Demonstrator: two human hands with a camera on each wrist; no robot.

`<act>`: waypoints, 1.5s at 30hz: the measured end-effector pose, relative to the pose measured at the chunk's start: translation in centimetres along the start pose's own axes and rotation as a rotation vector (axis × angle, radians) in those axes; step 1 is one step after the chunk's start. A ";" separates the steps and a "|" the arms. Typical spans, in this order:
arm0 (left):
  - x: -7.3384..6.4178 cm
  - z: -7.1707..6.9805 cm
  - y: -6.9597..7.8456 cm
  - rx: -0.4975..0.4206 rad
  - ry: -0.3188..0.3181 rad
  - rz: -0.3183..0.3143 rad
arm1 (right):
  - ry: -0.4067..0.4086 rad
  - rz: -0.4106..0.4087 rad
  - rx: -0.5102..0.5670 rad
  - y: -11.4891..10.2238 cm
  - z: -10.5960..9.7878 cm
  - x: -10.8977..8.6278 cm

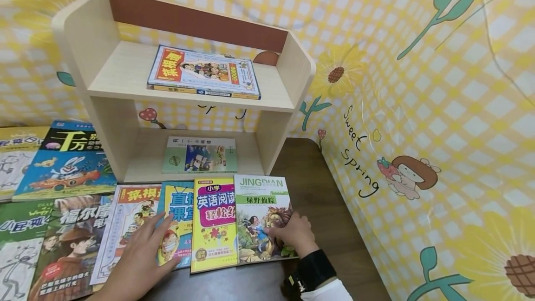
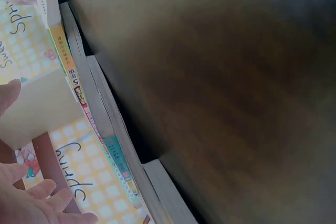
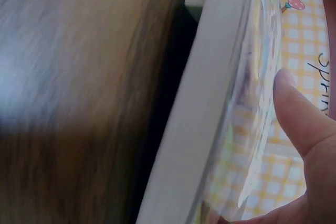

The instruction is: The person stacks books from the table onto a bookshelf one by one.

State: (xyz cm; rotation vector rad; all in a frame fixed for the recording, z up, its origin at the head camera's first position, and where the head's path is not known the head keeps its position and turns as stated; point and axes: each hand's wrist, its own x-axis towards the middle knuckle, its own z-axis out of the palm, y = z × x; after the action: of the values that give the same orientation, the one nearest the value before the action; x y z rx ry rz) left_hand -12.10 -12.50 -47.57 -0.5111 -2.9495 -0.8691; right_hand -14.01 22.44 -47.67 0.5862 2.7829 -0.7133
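My right hand (image 1: 294, 233) grips the right edge of a white-and-green storybook (image 1: 252, 206) with a lion on its cover; the thumb lies over the cover. In the right wrist view, the storybook's thick page edge (image 3: 191, 119) shows beside the thumb. To its left lies a yellow English-reading workbook (image 1: 215, 245), then a blue workbook (image 1: 184, 231) with a cartoon child. My left hand (image 1: 140, 257), fingers spread, is over the blue workbook and a white-bordered book (image 1: 125, 215). The left wrist view shows this hand (image 2: 37, 198) above the covers.
A two-tier wooden bookshelf (image 1: 96, 41) stands behind the row. Its upper shelf bears a small stack of books (image 1: 205, 71), its lower shelf a green-and-white book (image 1: 200, 154). More books, including a detective book (image 1: 75, 250) and a blue rabbit book (image 1: 68, 166), lie left on the dark table (image 1: 334, 226).
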 end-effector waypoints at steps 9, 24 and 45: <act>-0.4 0.1 -0.5 -0.004 0.002 -0.015 | -0.007 -0.004 0.015 -1.2 0.4 -0.2; -0.6 -0.2 -0.8 -0.014 0.005 -0.034 | -0.036 -0.091 0.075 -2.5 1.2 -0.2; -0.4 -0.3 0.1 -0.034 0.023 -0.031 | -0.046 -0.003 0.045 -2.7 -0.1 1.4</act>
State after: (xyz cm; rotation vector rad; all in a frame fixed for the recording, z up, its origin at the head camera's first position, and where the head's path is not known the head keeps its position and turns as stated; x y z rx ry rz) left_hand -11.72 -12.72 -47.26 -0.4550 -2.9340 -0.9225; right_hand -16.46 20.77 -46.92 0.5666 2.7324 -0.7824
